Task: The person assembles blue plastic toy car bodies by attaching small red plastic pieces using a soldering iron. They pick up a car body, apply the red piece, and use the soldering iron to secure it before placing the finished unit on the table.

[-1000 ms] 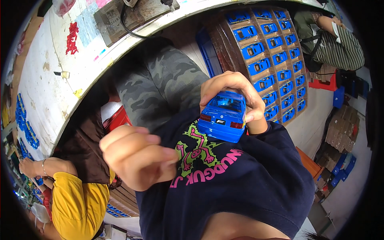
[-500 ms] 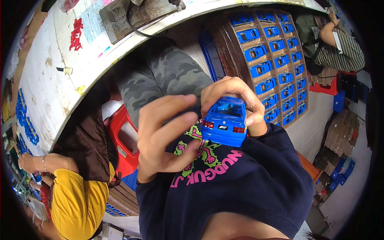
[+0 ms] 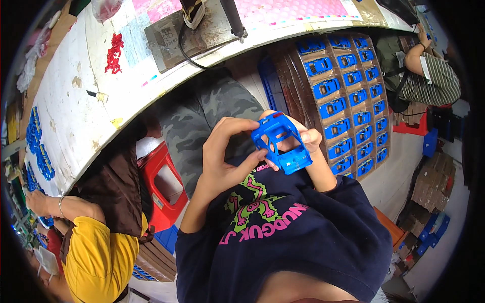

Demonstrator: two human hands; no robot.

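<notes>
Just above my lap, a blue toy car body (image 3: 297,159) is tilted so that its hollow, open inside shows. My left hand (image 3: 222,154) pinches one end of it between thumb and fingers. My right hand (image 3: 312,142) grips the far right side, its thumb against the shell; some of its fingers are hidden behind the body. A small dark red patch, like a tail light, shows at the shell's upper edge.
A stacked tray (image 3: 323,108) of blue car bodies in rows stands right of my legs. On the white table (image 3: 70,111) lie red parts (image 3: 114,53) and blue car pieces (image 3: 40,146). A red stool (image 3: 161,177) is at left. Co-workers sit on both sides.
The car body has turned from showing its rear to showing its hollow inside. My left hand, apart from it before, has closed on its end.
</notes>
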